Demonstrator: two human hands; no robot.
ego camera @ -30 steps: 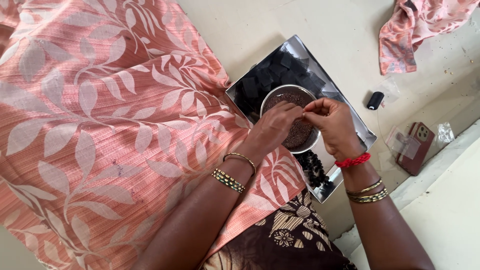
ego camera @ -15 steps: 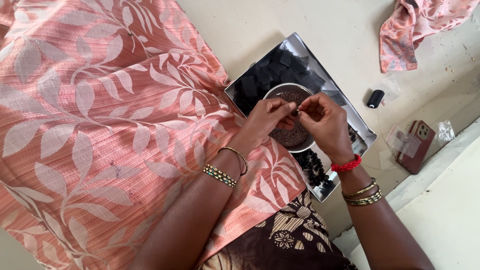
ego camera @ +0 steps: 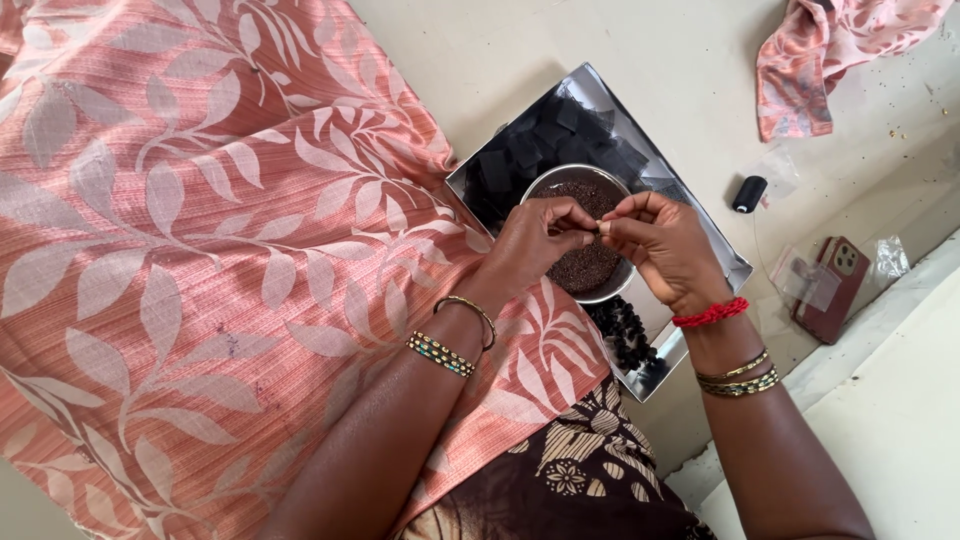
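Seen from above, two hands meet over a small steel bowl [ego camera: 585, 270] of tiny dark beads, which sits on a shiny tray [ego camera: 720, 265] on the floor. The left hand [ego camera: 530, 240] and the right hand [ego camera: 665, 245] both have their fingers pinched narrow, tips touching, around something too small to make out, perhaps a bead or needle. Black fabric squares [ego camera: 540, 150] lie at the tray's far end, a black beaded strand [ego camera: 625, 335] at its near end. Peach leaf-print cloth [ego camera: 200, 250] drapes the lap. A black thread spool [ego camera: 748, 193] lies nearby. A slip of the pinch could drop the piece into the beads, where it would be hard to find.
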